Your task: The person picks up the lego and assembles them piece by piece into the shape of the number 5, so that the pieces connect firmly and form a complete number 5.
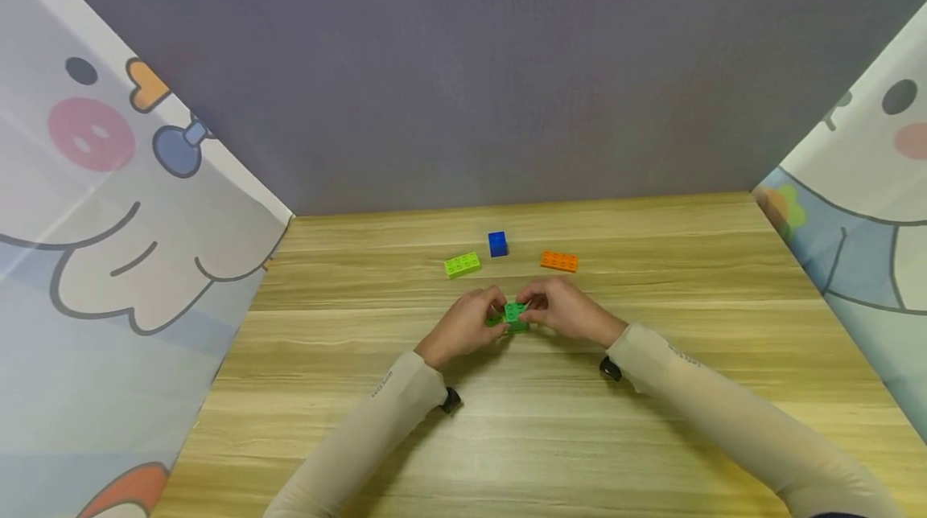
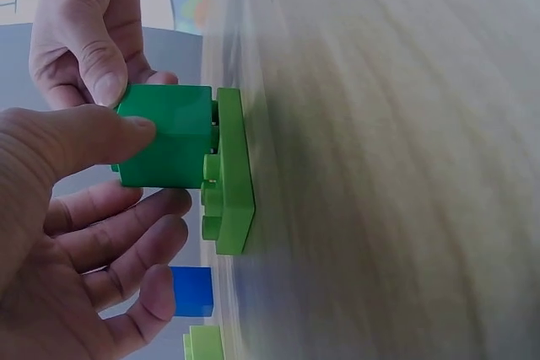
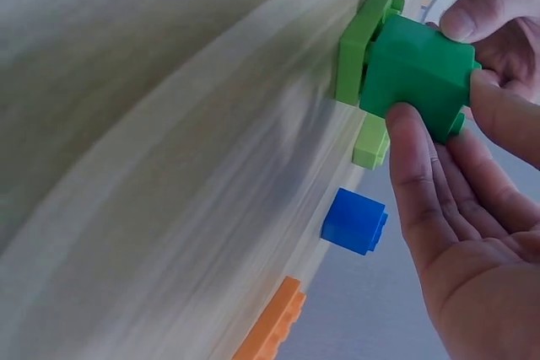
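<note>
Left wrist view: my left fingers [image 2: 135, 223] and right fingers [image 3: 411, 153] both pinch the green block [image 2: 173, 141]; I'd square it over the light-green brick [image 2: 238, 200], then press evenly.

I can see a chunky green block [image 2: 181, 149], shaped like a box, with smooth shiny sides and round bumps on its top. It sits upright over one end of a flat brick [image 2: 238, 187], which is a lighter green and lies low on the table [image 1: 579, 437], bumps up. The other end of the flat brick pokes out to the left, its bumps bare. A thin gap shows between the two, so the block may not be pushed all the way down; fingers hide some of it. The left hand [image 1: 467, 321] and right hand [image 1: 570, 311] both pinch the block.
</note>
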### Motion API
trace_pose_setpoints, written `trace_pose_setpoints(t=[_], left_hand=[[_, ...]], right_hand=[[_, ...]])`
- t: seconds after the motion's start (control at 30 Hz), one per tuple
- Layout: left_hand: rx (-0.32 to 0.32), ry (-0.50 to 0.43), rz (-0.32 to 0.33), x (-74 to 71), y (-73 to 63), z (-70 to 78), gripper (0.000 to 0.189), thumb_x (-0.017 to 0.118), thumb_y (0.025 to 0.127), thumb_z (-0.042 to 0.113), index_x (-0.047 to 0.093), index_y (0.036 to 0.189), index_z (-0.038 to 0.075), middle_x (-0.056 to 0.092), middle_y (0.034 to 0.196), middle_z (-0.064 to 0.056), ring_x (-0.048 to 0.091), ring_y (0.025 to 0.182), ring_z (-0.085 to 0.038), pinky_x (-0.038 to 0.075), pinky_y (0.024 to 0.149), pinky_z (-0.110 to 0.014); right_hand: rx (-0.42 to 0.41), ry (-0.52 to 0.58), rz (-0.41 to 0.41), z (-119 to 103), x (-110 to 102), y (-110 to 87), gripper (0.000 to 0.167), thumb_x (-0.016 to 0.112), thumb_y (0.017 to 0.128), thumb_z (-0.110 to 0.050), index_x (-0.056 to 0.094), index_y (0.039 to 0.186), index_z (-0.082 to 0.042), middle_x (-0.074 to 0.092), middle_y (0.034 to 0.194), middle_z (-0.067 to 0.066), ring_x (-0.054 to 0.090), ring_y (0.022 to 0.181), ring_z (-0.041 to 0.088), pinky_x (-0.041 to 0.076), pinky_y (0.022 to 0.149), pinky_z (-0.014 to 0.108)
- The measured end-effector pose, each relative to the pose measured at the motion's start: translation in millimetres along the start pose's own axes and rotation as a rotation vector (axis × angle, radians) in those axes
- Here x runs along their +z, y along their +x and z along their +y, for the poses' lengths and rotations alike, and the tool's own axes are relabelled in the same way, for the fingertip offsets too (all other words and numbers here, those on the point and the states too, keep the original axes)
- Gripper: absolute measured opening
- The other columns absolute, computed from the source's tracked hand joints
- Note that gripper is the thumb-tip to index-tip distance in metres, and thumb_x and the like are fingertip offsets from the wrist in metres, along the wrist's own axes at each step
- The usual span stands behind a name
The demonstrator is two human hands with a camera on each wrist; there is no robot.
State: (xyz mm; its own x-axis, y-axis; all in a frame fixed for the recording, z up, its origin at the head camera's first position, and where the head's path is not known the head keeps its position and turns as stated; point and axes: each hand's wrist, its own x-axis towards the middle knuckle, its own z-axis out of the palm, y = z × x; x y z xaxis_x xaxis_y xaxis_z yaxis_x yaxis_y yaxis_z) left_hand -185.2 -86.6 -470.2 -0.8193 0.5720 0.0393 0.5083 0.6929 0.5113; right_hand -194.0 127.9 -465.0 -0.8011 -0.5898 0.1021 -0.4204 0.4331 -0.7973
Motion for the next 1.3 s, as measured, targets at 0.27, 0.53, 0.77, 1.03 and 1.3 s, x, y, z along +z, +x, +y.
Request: trace_pose_setpoints(t=[0.27,0.53,0.77,1.03,1.3], left_hand=[[-0.017,-0.014,0.003,0.5,0.1,2.4,0.025,0.074,0.083,0.020,0.059,0.101,0.013,0.063,0.095,0.001,0.061,0.084,-0.014,0.049,0.070,-0.024],[-0.047,0.009,0.007,-0.2,-1.3,5.3,0.024,0.076,0.082,0.021,0.060,0.098,0.015,0.063,0.095,0.002,0.059,0.081,-0.012,0.048,0.068,-0.025],[-0.064,0.026,0.004,1.7,-1.2,7.7,0.024,0.076,0.081,0.020,0.060,0.098,0.014,0.062,0.092,0.000,0.056,0.076,-0.010,0.045,0.063,-0.024],[-0.076,0.028,0.006,3.4,-1.1,8.8,0.024,0.076,0.081,0.020,0.059,0.097,0.014,0.063,0.091,0.000,0.052,0.071,-0.008,0.044,0.059,-0.023],[-0.100,0.040,0.010,1.1,3.2,4.6,0.025,0.077,0.080,0.021,0.061,0.100,0.016,0.063,0.093,0.005,0.054,0.075,-0.008,0.044,0.064,-0.024]], right_hand=[[0.019,0.000,-0.001,2.3,1.5,-2.4,0.018,0.073,0.082,-0.005,0.069,0.099,-0.001,0.067,0.092,0.009,0.062,0.075,0.013,0.052,0.064,0.023],[-0.001,-0.008,0.007,-0.5,4.6,-2.5,0.016,0.074,0.082,-0.006,0.069,0.097,-0.002,0.065,0.088,0.001,0.062,0.074,0.011,0.052,0.064,0.022],[-0.017,-0.023,0.026,-1.3,5.8,-4.0,0.014,0.074,0.081,-0.003,0.067,0.093,-0.002,0.064,0.085,0.001,0.061,0.072,0.012,0.052,0.064,0.022],[-0.029,0.000,0.028,3.9,7.4,-6.0,0.016,0.073,0.082,-0.004,0.067,0.096,-0.003,0.064,0.091,0.003,0.062,0.077,0.014,0.052,0.067,0.022],[-0.026,0.001,0.003,5.8,4.4,-6.4,0.025,0.072,0.083,-0.002,0.065,0.108,-0.002,0.064,0.099,0.005,0.062,0.085,0.015,0.052,0.074,0.023]])
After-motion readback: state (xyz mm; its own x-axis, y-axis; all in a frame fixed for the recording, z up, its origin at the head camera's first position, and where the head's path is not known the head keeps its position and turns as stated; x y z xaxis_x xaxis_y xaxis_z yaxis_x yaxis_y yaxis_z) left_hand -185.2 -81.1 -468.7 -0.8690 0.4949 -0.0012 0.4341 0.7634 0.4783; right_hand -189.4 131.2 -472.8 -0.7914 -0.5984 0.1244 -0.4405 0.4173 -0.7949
